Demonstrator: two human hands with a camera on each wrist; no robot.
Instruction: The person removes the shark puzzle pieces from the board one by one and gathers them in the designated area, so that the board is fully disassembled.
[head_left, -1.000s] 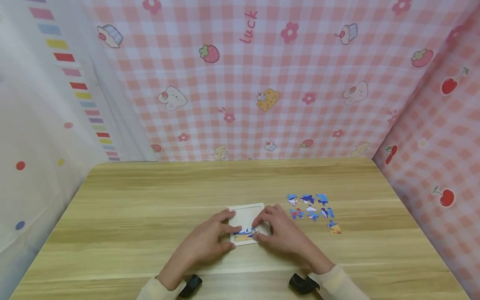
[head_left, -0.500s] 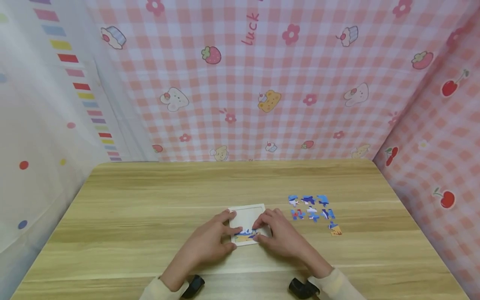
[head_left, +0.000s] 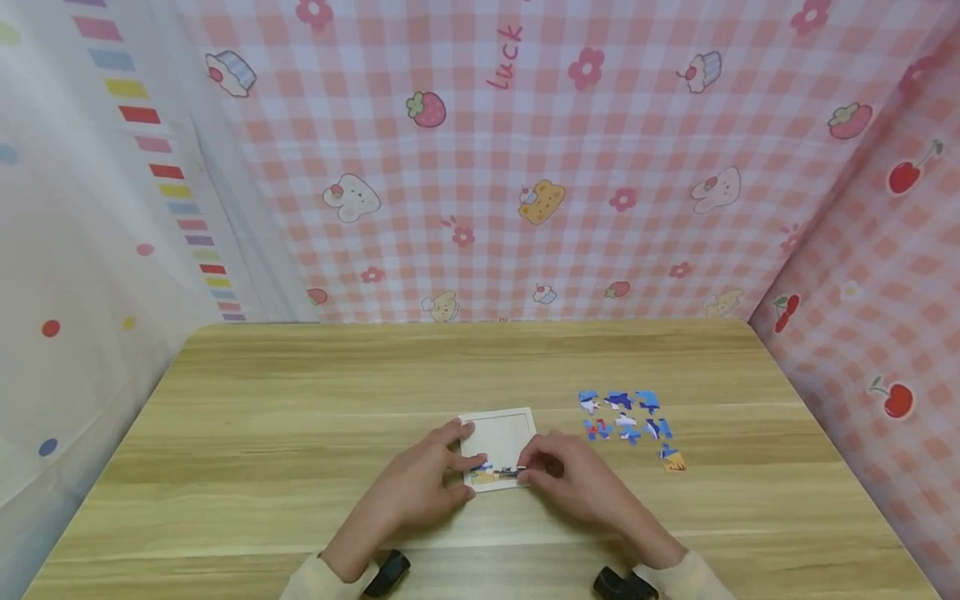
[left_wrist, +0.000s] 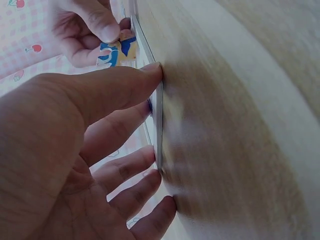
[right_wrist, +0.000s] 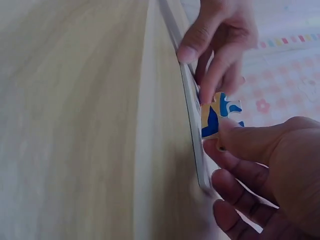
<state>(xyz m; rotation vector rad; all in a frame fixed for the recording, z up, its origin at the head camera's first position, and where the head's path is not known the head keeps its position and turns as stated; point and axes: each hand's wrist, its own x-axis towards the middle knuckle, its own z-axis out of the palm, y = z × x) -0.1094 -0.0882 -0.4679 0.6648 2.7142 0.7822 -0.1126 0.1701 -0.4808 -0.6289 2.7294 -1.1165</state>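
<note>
In the head view a small white puzzle tray (head_left: 495, 433) lies on the table. My left hand (head_left: 420, 479) rests along its left side, thumb and fingers at the rim, index finger reaching inside onto a puzzle piece (head_left: 482, 475) at the lower left. My right hand (head_left: 573, 471) pinches a blue-and-yellow puzzle piece (right_wrist: 211, 117) between thumb and index finger, tilted up at the tray's lower right. In the left wrist view this piece stands on edge, and the left fingers lie relaxed and spread along the rim.
Several loose puzzle pieces (head_left: 626, 419) lie in rows to the right of the tray, with a yellow-and-blue piece (head_left: 672, 458) below them. The wooden table (head_left: 300, 392) ends at a pink checked cloth (head_left: 465, 167) behind.
My right hand has shifted slightly right, and the piece at its fingertips now stands tilted up instead of lying flat in the tray. The left hand stays put.
</note>
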